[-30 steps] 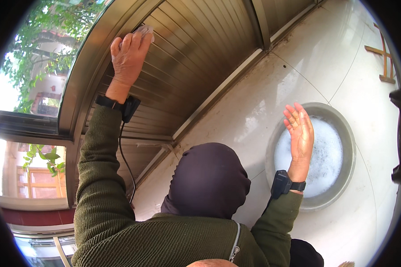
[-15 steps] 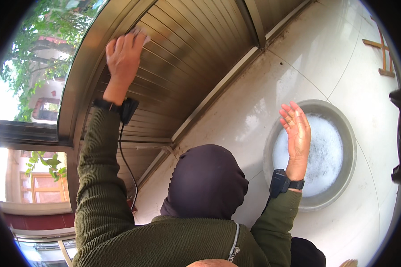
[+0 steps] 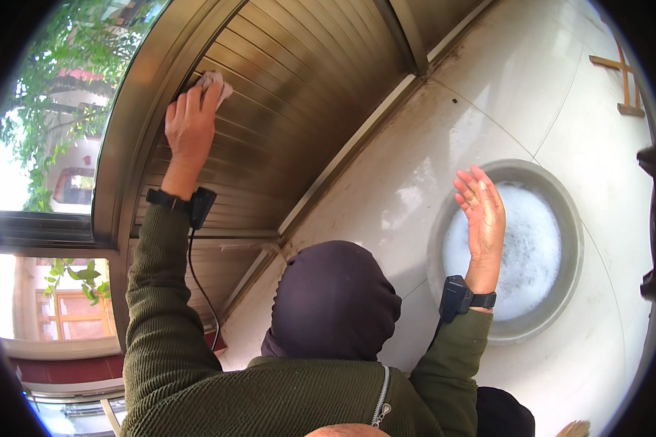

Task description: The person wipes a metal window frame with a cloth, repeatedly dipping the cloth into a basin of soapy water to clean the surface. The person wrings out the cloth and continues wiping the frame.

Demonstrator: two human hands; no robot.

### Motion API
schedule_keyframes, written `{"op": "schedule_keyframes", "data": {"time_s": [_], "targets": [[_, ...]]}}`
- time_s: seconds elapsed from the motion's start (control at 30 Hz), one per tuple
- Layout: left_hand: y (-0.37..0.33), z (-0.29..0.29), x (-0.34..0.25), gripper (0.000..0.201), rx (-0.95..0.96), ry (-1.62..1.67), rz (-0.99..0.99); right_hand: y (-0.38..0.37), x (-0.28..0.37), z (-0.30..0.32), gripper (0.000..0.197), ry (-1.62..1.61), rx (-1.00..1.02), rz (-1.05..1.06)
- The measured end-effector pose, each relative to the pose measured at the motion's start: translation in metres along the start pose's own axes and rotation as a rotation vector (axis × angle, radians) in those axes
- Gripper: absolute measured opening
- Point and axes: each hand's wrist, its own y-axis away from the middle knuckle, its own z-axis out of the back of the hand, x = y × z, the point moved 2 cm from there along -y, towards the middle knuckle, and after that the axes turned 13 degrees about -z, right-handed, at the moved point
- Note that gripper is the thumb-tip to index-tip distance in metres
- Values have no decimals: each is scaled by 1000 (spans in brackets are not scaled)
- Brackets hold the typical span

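Note:
My left hand (image 3: 189, 131) is pressed up against a ribbed bronze-coloured panel (image 3: 299, 95), close to the frame along its upper edge. Its fingers are closed on a crumpled pale pinkish cloth (image 3: 216, 88), part of which pokes out past the fingertips. On the other side, my right hand (image 3: 482, 218) is raised with its palm bare and fingers stretched out, holding nothing. Behind it in the view stands a round grey basin (image 3: 572, 280) with white suds (image 3: 525, 247) on its water.
Left of the panel is a window (image 3: 65, 124) with greenery outside. Pale tiles (image 3: 408, 197) cover the floor. A wooden frame-like object (image 3: 625, 80) lies at the far right, and bristles (image 3: 576, 428) show at the lower right. A dark cloth-covered rounded shape (image 3: 335, 302) fills the middle.
My left hand has moved with the cloth a little left and nearer along the panel. My right hand stays raised, almost unmoved.

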Motion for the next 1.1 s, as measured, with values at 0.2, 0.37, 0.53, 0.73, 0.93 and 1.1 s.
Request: {"op": "schedule_keyframes", "data": {"time_s": [0.2,0.37,0.53,0.73,0.93,1.1], "targets": [[-82,-45,-12,35,-168,-37,19,-2,-2,-1,43,-4,-18,-16],[-107,-52,-45,31,-243,23,-149,0,1,-4,42,-28,1,20],[-124,-45,1,32,-202,-50,-103,-1,1,-8,41,-21,-6,-2],[-116,-68,-43,25,-164,-24,-106,-4,2,-14,41,-53,10,-5],[-147,-74,-41,31,-237,122,-188,-3,1,-8,41,-73,17,13],[-188,-97,-32,37,-302,-28,-169,-10,-5,1,39,-106,-47,-9]]}}
